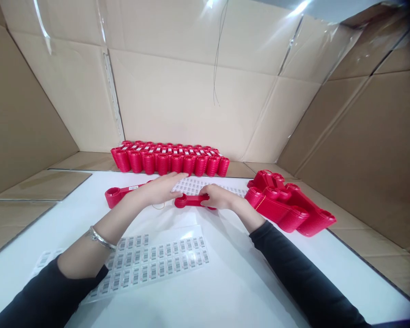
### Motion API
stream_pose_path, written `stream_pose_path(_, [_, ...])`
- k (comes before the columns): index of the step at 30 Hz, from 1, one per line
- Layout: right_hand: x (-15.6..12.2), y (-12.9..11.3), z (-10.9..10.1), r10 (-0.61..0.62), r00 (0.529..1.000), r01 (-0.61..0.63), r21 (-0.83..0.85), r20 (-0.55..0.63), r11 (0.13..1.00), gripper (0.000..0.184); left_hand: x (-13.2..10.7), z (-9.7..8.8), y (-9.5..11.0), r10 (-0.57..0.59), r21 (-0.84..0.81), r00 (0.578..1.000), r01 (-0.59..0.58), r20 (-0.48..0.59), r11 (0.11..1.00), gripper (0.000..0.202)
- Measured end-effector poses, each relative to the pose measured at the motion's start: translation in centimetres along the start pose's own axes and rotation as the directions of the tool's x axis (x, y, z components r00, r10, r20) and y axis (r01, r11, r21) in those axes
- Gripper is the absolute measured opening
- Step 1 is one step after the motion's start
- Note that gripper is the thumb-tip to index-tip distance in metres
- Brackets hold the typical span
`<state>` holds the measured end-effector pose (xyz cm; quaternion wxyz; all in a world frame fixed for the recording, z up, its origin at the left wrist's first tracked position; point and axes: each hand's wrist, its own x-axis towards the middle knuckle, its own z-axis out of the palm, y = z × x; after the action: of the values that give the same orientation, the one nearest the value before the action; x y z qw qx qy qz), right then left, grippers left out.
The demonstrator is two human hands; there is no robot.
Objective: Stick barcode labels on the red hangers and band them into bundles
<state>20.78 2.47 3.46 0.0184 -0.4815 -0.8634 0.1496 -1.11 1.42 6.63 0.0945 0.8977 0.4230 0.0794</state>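
Observation:
In the middle of the white table lies a red plastic link-shaped piece (192, 200) with round ends. My right hand (220, 197) grips its right end between thumb and fingers. Over its left end is my left hand (162, 188), fingers stretched out and thumb apart; the thumb is close to the piece, and I cannot tell if it touches. Another red stack (118, 195) with a white barcode label sits behind my left forearm, partly hidden. A thin rubber band (160, 207) lies below my left hand. Barcode label sheets (157, 262) are spread in front of me.
Several labelled red stacks (171, 161) stand in a row at the back. More red stacks (287, 205), one bound by a rubber band, are at the right. Another label sheet (191, 184) lies behind my hands. Cardboard walls (177, 91) enclose the table.

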Motion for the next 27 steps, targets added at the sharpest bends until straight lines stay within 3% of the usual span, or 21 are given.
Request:
stream_pose_path(4, [-0.7, -0.4, -0.8, -0.023, 1.000, 0.024, 0.040, -0.019, 0.999, 0.012, -1.8, -3.4, 3.2, 0.029, 0.013, 0.982, -0.027, -0.187, 1.000, 0.039])
stream_pose_path(7, [-1.6, -0.8, -1.8, -0.036, 0.998, 0.040, 0.063, -0.053, 0.997, 0.014, -4.9, -3.8, 6.9, -0.090, 0.082, 0.992, 0.098, -0.093, 0.992, 0.027])
stream_pose_path(9, [-2.5, -1.2, -2.5, -0.053, 0.996, 0.058, 0.069, -0.077, 0.996, 0.015, -7.8, -2.1, 9.2, -0.205, 0.095, 0.978, 0.201, 0.034, 0.975, 0.032])
stream_pose_path(13, [-5.3, -2.8, -3.0, -0.128, 0.985, 0.141, 0.119, -0.116, 0.983, 0.016, -13.2, 4.8, 12.1, -0.296, 0.133, 0.946, 0.280, 0.129, 0.951, 0.033])
stream_pose_path(16, [-8.0, -4.4, -2.0, -0.164, 0.976, 0.186, 0.162, -0.140, 0.969, 0.018, -14.8, 9.2, 12.7, -0.245, 0.051, 0.953, 0.240, 0.180, 0.969, 0.047])
stream_pose_path(19, [-10.4, -5.3, -0.7, -0.137, 0.984, 0.154, 0.158, -0.111, 0.975, 0.015, -14.0, 10.9, 13.0, -0.133, 0.011, 0.986, 0.132, 0.100, 0.991, 0.057])
stream_pose_path(22, [-12.1, -5.3, 0.3, -0.064, 0.995, 0.074, 0.157, -0.071, 0.985, 0.013, -12.6, 10.8, 13.6, 0.038, -0.022, 0.999, -0.039, -0.033, 0.999, 0.046])
stream_pose_path(24, [-13.0, -5.1, 0.7, -0.019, 0.999, 0.026, 0.143, -0.046, 0.989, 0.013, -12.3, 10.5, 13.9, 0.106, -0.049, 0.985, -0.113, -0.137, 0.992, 0.028])
stream_pose_path(27, [-13.9, -5.1, 1.6, -0.016, 1.000, 0.017, 0.128, -0.007, 0.992, 0.014, -12.9, 10.3, 13.7, 0.073, -0.062, 0.934, -0.100, -0.350, 0.993, 0.020])
